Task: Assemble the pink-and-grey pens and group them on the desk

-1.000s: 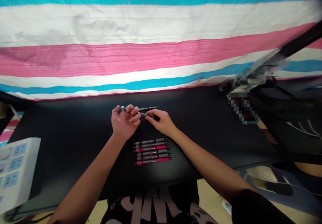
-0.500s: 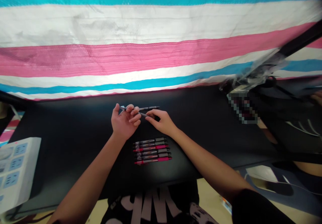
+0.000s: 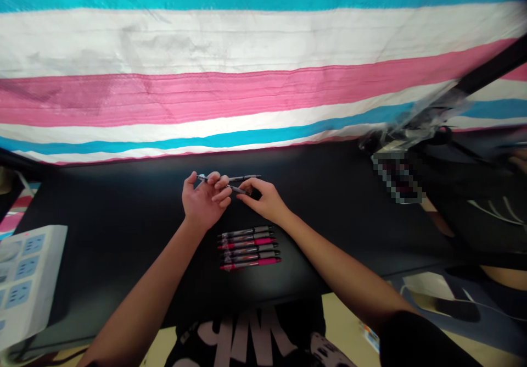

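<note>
Head view: striped sheet (image 3: 247, 62) beyond pens (image 3: 249, 250)

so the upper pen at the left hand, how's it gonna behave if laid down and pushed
The upper pen would probably stay stiff: its visible parts line up straight beside the left hand. It looks slim, so likely light, and its rod-like shape might let it roll.

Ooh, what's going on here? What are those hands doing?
Someone's left hand, palm up, is holding a slanting pen, and the right hand is at its other end. Another pen shows just beyond it. Nearer the camera, a row of grey and pink pens lies side by side on a black table.
</note>
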Demonstrator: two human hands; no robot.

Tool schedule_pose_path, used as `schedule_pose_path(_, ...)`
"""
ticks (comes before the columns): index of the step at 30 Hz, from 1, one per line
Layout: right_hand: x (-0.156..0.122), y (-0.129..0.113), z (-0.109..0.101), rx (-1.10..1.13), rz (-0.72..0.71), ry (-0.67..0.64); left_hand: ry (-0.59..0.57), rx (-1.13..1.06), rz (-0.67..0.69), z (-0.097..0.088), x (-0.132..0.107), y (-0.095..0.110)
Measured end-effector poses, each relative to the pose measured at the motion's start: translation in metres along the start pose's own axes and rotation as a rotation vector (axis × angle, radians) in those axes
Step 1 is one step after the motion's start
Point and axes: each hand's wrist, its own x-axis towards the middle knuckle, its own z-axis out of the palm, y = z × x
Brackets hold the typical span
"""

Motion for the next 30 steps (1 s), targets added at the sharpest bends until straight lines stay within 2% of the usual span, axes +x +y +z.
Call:
schedule_pose_path(14, -0.0002, -0.0027, -0.0025, -0.019, 0.037, -0.039, 0.011, 0.025, 0.016, 0.0023, -0.0015, -0.0003)
schedule_pose_path(23, -0.001, -0.0022, -0.0003, -0.023, -0.023, 0.039, -0.007, 0.017, 0.01, 0.001, -0.0014, -0.0013)
schedule_pose_path(30, -0.0003, -0.0012, -0.0007, 0.013, -0.029, 0.033, -0.022, 0.016, 0.013, -0.0003, -0.0013, -0.0013)
